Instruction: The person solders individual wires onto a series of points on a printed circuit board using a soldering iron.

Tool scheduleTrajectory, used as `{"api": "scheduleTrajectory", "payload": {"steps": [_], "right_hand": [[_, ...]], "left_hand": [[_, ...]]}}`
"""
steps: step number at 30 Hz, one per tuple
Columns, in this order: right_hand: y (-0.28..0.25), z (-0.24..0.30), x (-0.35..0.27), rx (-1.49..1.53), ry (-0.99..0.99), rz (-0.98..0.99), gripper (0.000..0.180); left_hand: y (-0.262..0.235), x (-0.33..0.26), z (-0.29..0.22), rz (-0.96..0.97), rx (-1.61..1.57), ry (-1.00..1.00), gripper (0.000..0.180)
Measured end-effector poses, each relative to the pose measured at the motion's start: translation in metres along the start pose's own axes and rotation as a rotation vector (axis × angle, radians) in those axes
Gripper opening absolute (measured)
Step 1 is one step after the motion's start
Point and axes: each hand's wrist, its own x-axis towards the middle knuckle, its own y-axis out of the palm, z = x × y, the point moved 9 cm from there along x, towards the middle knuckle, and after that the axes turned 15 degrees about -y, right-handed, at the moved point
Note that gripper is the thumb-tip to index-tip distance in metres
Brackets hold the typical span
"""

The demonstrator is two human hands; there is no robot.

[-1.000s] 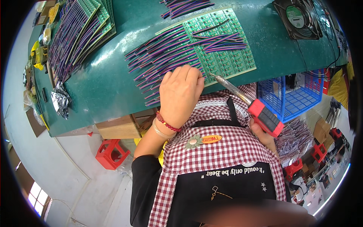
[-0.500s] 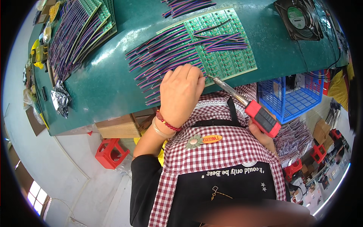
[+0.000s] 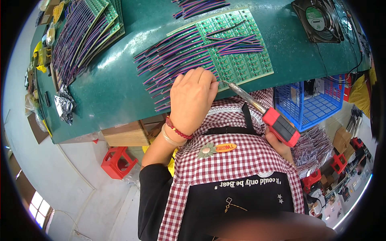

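Observation:
A green circuit board panel [image 3: 241, 66] lies on the table, with rows of thin coloured wires [image 3: 169, 56] running off its left side. A loose bundle of the same wires [image 3: 241, 45] rests on top of it. My left hand [image 3: 193, 96] is closed at the panel's near edge, its fingertips pinched on a wire that they mostly hide. My right hand [image 3: 277, 142] grips the red handle of a soldering iron [image 3: 279, 124]. The iron's tip points left, just right of my left fingertips and close to the panel's edge.
Stacked wired panels [image 3: 86, 36] and crumpled foil [image 3: 64, 104] lie on the left of the green table [image 3: 132, 100]. More wires [image 3: 201, 8] are at the far side. A black fan [image 3: 317, 20] stands far right; a blue crate [image 3: 309, 104] sits below the table's right edge.
The soldering iron has drawn back slightly to the right, its tip a little farther from my left fingertips. My left hand stays in place.

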Motion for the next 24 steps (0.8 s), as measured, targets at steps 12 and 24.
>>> {"api": "scheduleTrajectory", "payload": {"steps": [12,24], "right_hand": [[0.004,-0.009,-0.007,0.174,0.115,-0.040,0.018],[0.004,-0.007,-0.009,0.124,0.067,-0.034,0.015]], "left_hand": [[-0.002,0.000,-0.001,-0.026,-0.002,0.006,0.012],[-0.001,-0.003,-0.001,-0.040,0.017,0.008,0.014]]}}
